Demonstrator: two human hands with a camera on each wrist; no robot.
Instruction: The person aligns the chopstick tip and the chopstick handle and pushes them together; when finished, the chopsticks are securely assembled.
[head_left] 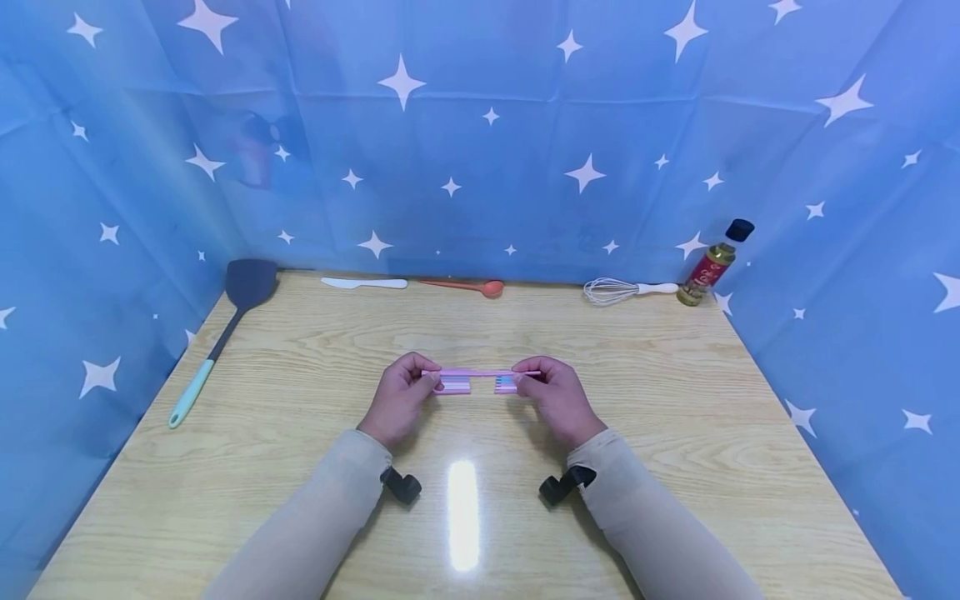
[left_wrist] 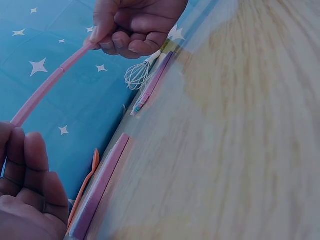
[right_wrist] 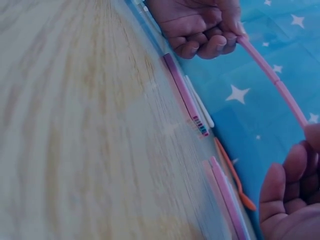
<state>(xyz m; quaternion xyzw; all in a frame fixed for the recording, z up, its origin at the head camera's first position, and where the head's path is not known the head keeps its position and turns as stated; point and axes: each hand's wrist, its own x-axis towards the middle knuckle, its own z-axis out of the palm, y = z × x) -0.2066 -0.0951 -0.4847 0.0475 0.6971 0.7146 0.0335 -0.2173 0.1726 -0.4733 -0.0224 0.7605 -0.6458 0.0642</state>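
Matching long sleeves are covering both arms: the left sleeve (head_left: 307, 517) is showing a pale greyish beige, and the right sleeve (head_left: 660, 525) is sporting that very same shade! Plain cloth, with the left cuff (head_left: 367, 454) ringing one wrist and the right cuff (head_left: 598, 452) ringing the other. And look, black hardware! The left wrist camera (head_left: 406, 488) is peeking out at its cuff on a dark strap, ending in a small, rounded block; the right wrist camera (head_left: 553, 490) is mirroring it, just as black, just as stubby. Beyond the cuffs, the left hand (head_left: 397, 404) and right hand (head_left: 558, 402) are going bare.
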